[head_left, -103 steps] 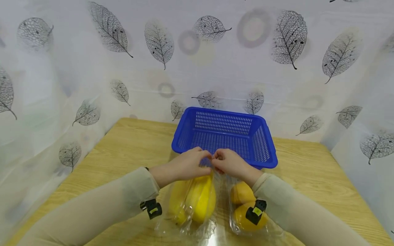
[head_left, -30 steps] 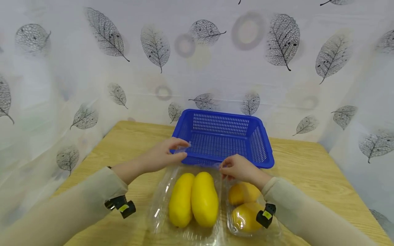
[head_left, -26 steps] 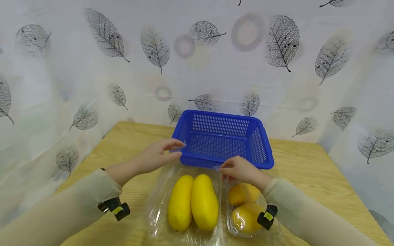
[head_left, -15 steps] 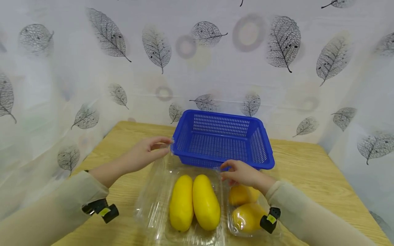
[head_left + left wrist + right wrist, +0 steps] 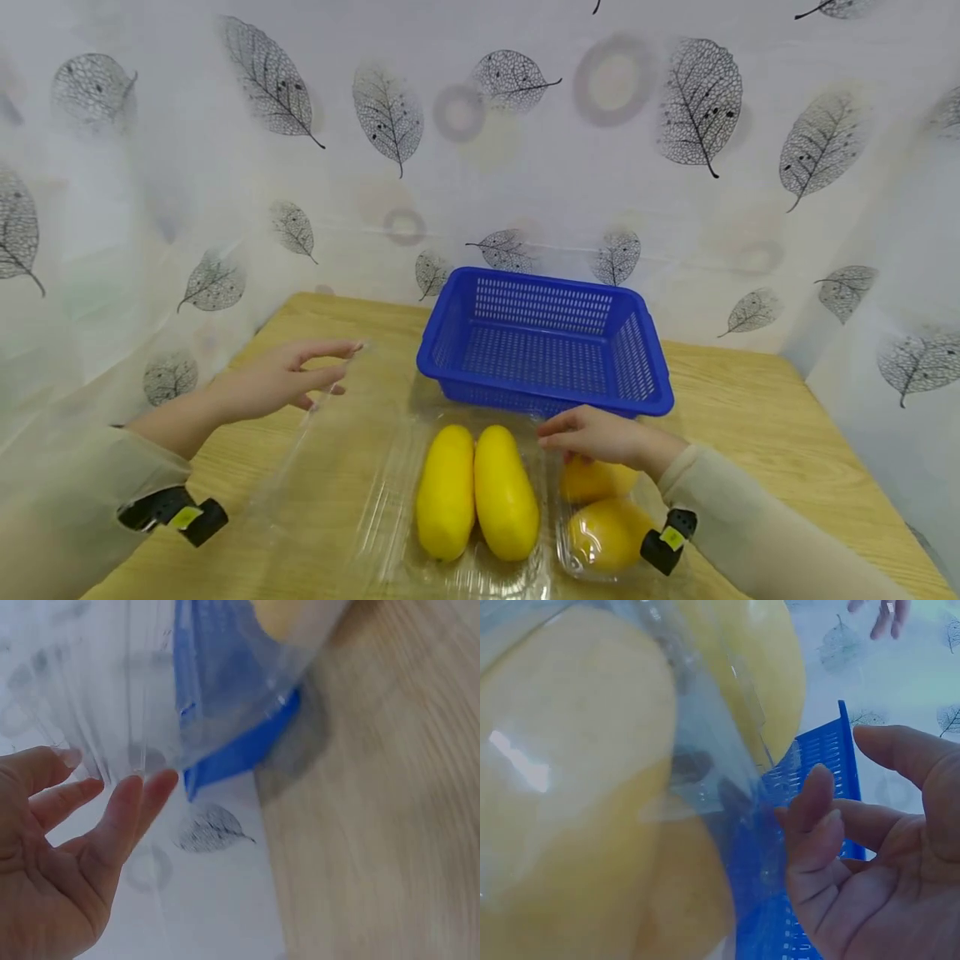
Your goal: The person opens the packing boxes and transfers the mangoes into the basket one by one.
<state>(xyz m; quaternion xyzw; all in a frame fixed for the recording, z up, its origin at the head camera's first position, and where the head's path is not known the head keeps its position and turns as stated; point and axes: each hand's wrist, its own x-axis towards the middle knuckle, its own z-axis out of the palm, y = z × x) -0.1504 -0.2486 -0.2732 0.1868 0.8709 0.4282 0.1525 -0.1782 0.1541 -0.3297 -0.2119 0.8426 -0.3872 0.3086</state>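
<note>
My left hand (image 5: 273,379) holds the far edge of a clear plastic lid (image 5: 330,483) between thumb and fingertips, tilted out to the left. In the left wrist view the fingertips (image 5: 131,791) meet the lid's edge. The lid belongs to a clear clamshell container (image 5: 397,533), in which two long yellow fruits (image 5: 447,492) lie side by side. My right hand (image 5: 600,437) is at that container's far right corner, fingers loosely bent; in the right wrist view its thumb stands apart and the fingertips (image 5: 821,780) are close to the clear plastic.
A second clear container (image 5: 566,554) with two orange-yellow fruits (image 5: 609,533) stands at the right, partly under my right forearm. Behind both is a blue perforated basket (image 5: 543,396) with nothing in it. A leaf-printed curtain (image 5: 495,183) borders the wooden table (image 5: 750,417).
Both hands were together above the yellow fruits. My left hand has swung the lid up and out to the left, uncovering them. My right hand has come slightly nearer, staying by the corner.
</note>
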